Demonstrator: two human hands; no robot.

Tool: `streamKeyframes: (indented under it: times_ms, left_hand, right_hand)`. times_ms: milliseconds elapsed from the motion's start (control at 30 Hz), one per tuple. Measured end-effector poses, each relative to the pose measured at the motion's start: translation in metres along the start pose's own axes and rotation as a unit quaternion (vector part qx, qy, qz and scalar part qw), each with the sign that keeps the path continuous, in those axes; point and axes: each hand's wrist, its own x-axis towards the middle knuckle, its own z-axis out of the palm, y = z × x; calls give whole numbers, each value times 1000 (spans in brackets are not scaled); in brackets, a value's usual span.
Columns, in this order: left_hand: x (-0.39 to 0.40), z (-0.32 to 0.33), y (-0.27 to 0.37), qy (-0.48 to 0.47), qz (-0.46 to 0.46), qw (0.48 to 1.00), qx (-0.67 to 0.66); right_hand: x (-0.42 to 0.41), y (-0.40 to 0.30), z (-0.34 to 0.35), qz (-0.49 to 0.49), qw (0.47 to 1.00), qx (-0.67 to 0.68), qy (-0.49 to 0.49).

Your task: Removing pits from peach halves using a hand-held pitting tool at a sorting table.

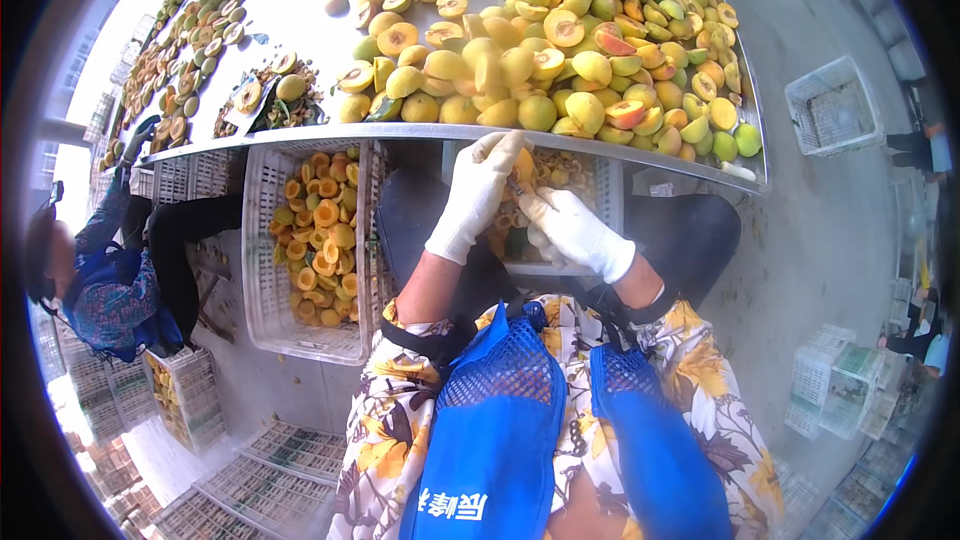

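Observation:
In a white knit glove, my left hand [478,184] grips a yellow peach half [523,167] just below the table's front edge. My right hand [571,229], gloved alike, holds a small metal pitting tool [514,186] against the fruit; its handle is hidden in my fingers. Beneath both hands, between my knees, a white plastic crate [611,199] contains peach pits and scraps [574,174]. Cut peaches [592,67], many with the pit still in, are heaped on the metal table [300,37] before me. To my left, a white crate [259,270] holds hollowed peach halves [326,214].
The table's raised metal rim [637,146] runs across in front. At the left, a co-worker [112,277] sits reaching to more cut fruit [202,45]. Pits and leaves [300,101] lie piled on the table. More crates [836,105] stand on the floor at right and behind.

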Motion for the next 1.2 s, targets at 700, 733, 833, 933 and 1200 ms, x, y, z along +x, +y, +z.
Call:
streamKeyframes:
  times_ms: [700, 733, 833, 933, 1200]
  left_hand:
    - [-47, -141, -37, 453, 187, 871, -27]
    - [-60, -169, -36, 412, 83, 900, 118]
    - [-56, -191, -9, 373, 133, 737, 548]
    - [3, -150, 26, 314, 229, 731, 560]
    - [120, -151, -4, 145, 251, 771, 568]
  right_hand:
    - [19, 65, -20, -178, 947, -226, 145]
    - [36, 88, -40, -171, 819, -511, 199]
    - [31, 102, -35, -178, 823, -465, 273]
    - [58, 108, -47, 116, 911, -379, 117]
    - [31, 102, -46, -48, 980, -99, 164]
